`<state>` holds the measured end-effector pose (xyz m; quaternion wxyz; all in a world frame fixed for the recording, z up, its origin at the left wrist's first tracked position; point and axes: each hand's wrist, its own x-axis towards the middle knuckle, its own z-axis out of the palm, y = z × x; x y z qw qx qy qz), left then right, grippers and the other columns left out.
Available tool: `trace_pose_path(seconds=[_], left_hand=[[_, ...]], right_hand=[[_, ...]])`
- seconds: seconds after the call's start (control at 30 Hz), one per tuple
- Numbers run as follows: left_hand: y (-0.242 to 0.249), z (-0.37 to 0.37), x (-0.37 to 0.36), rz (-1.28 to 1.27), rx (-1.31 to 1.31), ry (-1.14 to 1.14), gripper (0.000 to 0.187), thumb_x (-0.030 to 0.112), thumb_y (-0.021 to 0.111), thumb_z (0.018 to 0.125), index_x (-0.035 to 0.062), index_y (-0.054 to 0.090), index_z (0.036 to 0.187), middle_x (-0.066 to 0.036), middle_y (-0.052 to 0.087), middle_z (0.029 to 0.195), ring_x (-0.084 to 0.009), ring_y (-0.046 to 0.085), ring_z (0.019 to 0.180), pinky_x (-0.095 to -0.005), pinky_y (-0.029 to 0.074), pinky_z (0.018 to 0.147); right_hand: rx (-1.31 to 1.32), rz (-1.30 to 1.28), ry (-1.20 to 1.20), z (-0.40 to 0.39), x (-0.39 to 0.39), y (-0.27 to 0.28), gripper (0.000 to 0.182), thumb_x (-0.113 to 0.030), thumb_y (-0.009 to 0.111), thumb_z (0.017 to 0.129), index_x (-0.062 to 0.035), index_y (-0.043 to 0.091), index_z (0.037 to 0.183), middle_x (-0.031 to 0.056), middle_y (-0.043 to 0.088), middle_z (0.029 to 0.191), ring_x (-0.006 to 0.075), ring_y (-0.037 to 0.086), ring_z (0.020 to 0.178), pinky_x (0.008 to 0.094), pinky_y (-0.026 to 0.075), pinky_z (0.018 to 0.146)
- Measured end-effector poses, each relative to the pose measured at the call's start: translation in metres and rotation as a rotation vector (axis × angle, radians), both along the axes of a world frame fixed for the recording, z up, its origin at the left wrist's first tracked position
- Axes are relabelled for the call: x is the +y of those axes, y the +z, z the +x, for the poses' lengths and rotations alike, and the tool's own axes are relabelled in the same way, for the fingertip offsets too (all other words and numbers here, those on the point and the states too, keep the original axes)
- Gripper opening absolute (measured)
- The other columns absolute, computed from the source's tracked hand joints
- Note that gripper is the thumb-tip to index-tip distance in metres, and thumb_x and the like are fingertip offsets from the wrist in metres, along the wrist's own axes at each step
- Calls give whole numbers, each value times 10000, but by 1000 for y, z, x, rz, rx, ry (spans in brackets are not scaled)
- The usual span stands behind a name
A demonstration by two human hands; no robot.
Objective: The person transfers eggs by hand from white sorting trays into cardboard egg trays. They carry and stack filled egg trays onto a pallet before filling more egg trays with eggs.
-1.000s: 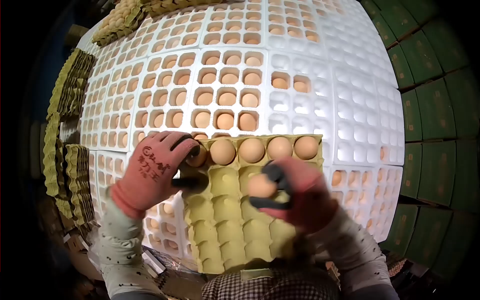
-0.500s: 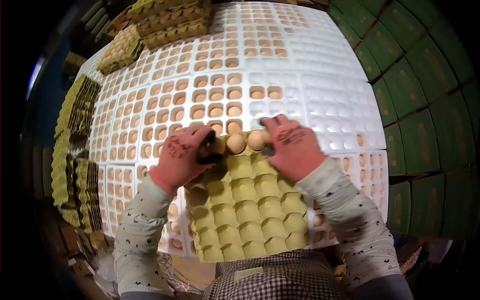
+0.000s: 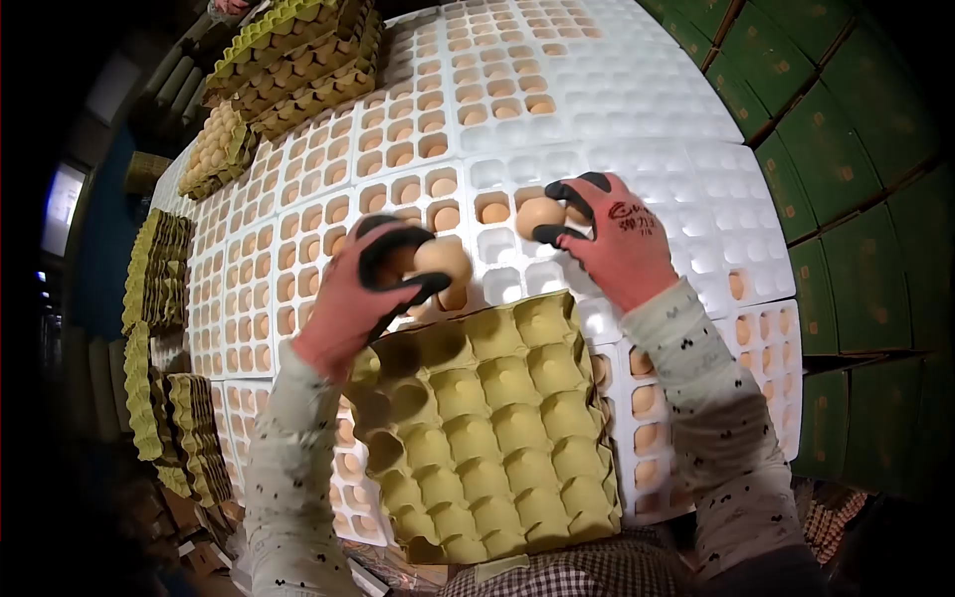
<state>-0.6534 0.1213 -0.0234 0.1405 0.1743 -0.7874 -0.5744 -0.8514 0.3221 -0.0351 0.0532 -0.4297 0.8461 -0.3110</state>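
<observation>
Left hand [image 3: 353, 294] curls its fingers around an egg [image 3: 442, 257], clasped at the tips. Right hand [image 3: 617, 239] grips another egg [image 3: 538, 215] at 1 o'clock. Both hover over the white grid [image 3: 686, 214], just past the far edge of the yellow tray [image 3: 487, 418]; free cells lie at 2 o'clock.

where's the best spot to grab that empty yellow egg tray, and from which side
Judging by its pose, take the yellow pulp tray by its near edge, from the person's own side. That edge overhangs toward the body and is free, all cups are empty, and the far edge sits under the left hand and right hand, each holding an egg.
</observation>
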Motion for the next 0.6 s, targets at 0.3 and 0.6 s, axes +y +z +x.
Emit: trace_pose_path(seconds=[0.3,0.6], left_hand=[[-61,-141,-40,-1204,-9,-172,422,154,675,790,223,630,1204,-93,591,1085,-306,638,919,-380,531,745],[-133,-205,-16,-919,176,12,331,246,601,889,113,588,1193,-172,561,1131,-369,541,1027,-401,450,894]], right_hand=[[236,322,73,-55,-26,-45,446,-352,750,757,-183,602,1141,68,589,1034,275,587,991,397,489,797],[326,-198,-55,-63,-48,-116,422,-322,703,793,-98,569,1123,97,536,1104,308,500,1036,438,398,909]])
